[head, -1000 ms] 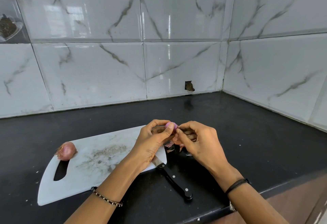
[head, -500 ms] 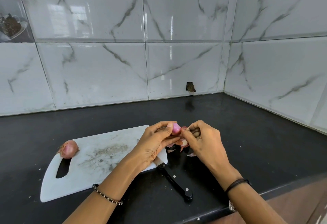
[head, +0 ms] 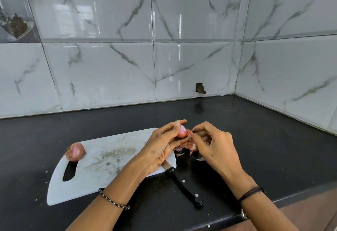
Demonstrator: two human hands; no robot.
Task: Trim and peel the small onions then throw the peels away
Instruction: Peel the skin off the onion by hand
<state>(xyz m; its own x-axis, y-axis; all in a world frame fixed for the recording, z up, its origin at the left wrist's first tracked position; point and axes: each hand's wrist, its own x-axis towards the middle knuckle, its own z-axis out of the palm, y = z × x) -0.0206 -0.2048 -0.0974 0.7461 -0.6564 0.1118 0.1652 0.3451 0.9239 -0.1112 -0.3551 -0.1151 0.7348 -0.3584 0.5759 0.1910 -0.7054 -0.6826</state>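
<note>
Black stone countertop (head: 255,139), glossy, with a few white specks (head: 46,172) toward its left front. It runs into a corner where the back wall (head: 102,70) and the right wall (head: 291,66) meet, both clad in large white tiles with grey marble veining and streaks of window glare. A small square hole (head: 200,88) is cut in a back tile just above the counter line near the corner, dark and ragged inside, with a dim reflection on the counter below. At far upper left is one darker picture tile (head: 14,21) showing a dish of brown matter, and at lower right a strip of reddish-brown floor (head: 313,212) lies beyond the counter's front edge.
</note>
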